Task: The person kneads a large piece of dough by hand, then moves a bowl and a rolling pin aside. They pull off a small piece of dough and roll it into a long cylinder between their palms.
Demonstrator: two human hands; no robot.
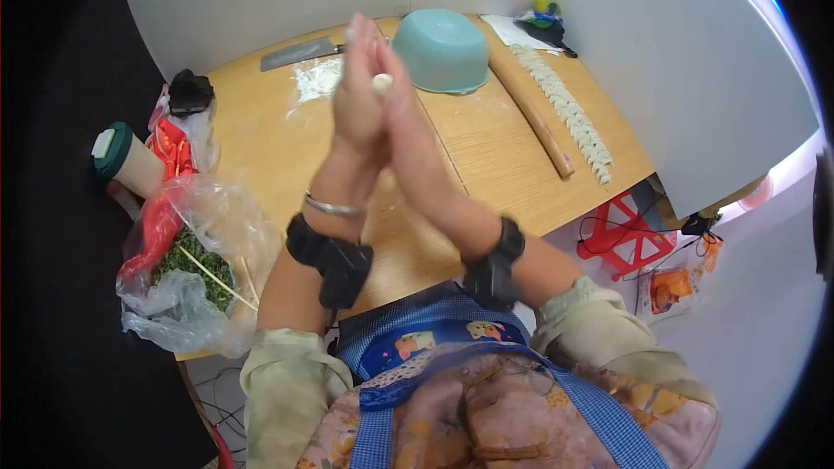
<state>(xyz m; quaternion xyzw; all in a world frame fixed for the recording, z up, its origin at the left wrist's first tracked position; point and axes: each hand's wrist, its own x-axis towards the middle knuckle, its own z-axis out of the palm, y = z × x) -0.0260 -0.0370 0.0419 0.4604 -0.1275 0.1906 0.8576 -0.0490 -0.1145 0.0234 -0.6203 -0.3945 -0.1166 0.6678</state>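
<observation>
My left hand point(360, 108) and my right hand point(406, 113) are pressed palm to palm above the middle of the wooden table point(512, 178), fingers pointing away from me. Between the palms sits a small piece of pale dough point(382, 83), its end showing near the heels of the fingers. White flour point(319, 79) lies on the table just left of my hands. An upturned light-green bowl point(441, 50) is right behind them. A wooden rolling pin point(532, 117) and a long row of small white dough pieces point(565, 108) lie to the right.
A cleaver point(300, 54) lies at the back left. Along the left edge are a green-lidded cup point(130, 161) and a plastic bag point(234, 217) around chopped greens point(198, 269) with chopsticks. White panels stand behind and to the right. A red stool point(627, 239) is below the right edge.
</observation>
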